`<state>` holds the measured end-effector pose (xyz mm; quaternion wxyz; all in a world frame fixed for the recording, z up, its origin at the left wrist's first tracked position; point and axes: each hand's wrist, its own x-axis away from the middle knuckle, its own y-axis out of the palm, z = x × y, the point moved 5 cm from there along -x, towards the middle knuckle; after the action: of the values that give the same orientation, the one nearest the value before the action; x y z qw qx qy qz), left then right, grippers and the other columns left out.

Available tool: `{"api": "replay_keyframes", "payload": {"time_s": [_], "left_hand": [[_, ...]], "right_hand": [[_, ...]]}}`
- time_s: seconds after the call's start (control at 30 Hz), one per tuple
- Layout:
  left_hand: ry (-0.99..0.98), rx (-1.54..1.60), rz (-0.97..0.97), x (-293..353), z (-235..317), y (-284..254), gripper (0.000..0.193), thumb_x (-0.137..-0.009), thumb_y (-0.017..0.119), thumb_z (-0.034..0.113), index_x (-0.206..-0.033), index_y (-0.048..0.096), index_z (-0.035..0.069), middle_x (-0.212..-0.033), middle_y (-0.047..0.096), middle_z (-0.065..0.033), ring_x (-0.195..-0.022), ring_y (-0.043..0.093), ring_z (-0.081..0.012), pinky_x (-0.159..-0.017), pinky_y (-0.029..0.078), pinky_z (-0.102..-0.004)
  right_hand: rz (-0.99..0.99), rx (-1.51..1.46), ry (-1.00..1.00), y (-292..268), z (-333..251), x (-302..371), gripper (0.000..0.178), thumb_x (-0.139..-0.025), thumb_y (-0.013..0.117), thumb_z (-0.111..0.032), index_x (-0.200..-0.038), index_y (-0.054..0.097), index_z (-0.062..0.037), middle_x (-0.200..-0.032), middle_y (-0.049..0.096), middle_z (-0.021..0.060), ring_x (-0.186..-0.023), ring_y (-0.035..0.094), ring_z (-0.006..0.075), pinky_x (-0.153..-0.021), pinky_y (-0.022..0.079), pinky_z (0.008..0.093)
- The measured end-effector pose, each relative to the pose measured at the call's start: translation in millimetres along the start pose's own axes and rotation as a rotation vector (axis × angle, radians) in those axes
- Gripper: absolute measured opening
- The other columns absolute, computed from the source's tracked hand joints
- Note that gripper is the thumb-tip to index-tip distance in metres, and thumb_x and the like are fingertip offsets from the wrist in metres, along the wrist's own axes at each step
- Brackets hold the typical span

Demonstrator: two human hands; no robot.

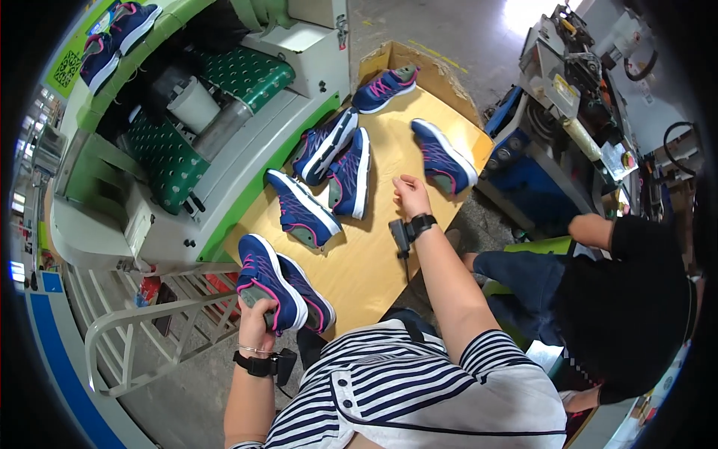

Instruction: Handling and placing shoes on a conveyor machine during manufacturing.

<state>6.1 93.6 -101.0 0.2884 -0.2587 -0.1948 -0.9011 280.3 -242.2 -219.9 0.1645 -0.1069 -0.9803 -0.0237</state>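
Note:
My left hand (256, 323) grips a navy sneaker (260, 275) by its heel opening. The sneaker has pink trim and a white sole, and it overlaps a second navy sneaker (305, 293) at the near left edge of the wooden table (374, 273). My right hand (410, 196) hovers over the table's right half with its fingers loosely curled and nothing seen in them. Nearest to it on the right is a lone navy sneaker (444, 159). On its other side, a sneaker (350, 176) and a sneaker (303, 209) lie among a loose group.
Beyond the group stands another sneaker (385, 88) by a cardboard edge (419, 60). A machine with a green dotted belt (250, 75) borders the table's left; a pair of sneakers (116, 41) rests on top. A person in black (624, 292) sits at the right, near a blue machine (535, 161).

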Motion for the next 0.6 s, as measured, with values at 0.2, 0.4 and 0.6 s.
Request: {"api": "replay_keyframes", "payload": {"time_s": [0.2,0.4,0.6], "left_hand": [[0.023,0.019,0.022,3.5,1.7,5.5,0.061,-0.071,0.060,-0.008,-0.128,0.043,0.007,-0.110,0.055,-0.0068,-0.095,0.058,-0.0203,-0.085,0.050,-0.0327],[-0.020,0.005,0.002,-2.6,-0.4,3.0,0.060,-0.072,0.059,-0.008,-0.127,0.043,0.006,-0.107,0.056,-0.0063,-0.092,0.058,-0.0192,-0.081,0.050,-0.0314],[0.111,-0.060,-0.034,4.9,14.5,22.3,0.064,-0.071,0.059,-0.006,-0.132,0.042,0.003,-0.108,0.059,-0.0089,-0.095,0.060,-0.0234,-0.085,0.051,-0.0329]], "right_hand": [[-0.417,0.630,-1.131,73.1,-55.3,97.5,0.027,-0.077,0.057,0.004,-0.102,0.064,-0.0025,-0.113,0.062,0.0163,-0.113,0.056,0.0352,-0.100,0.043,0.0443],[-0.247,1.216,-0.942,103.6,-16.9,80.5,0.081,-0.093,0.052,-0.049,-0.147,0.028,0.0071,-0.155,0.023,0.0253,-0.146,0.020,0.0352,-0.119,0.018,0.0460],[-0.005,0.641,-0.432,23.4,-4.9,37.0,0.110,-0.071,0.081,-0.035,-0.149,0.013,0.0053,-0.145,0.033,0.0309,-0.134,0.034,0.0455,-0.113,0.029,0.0458]]}}
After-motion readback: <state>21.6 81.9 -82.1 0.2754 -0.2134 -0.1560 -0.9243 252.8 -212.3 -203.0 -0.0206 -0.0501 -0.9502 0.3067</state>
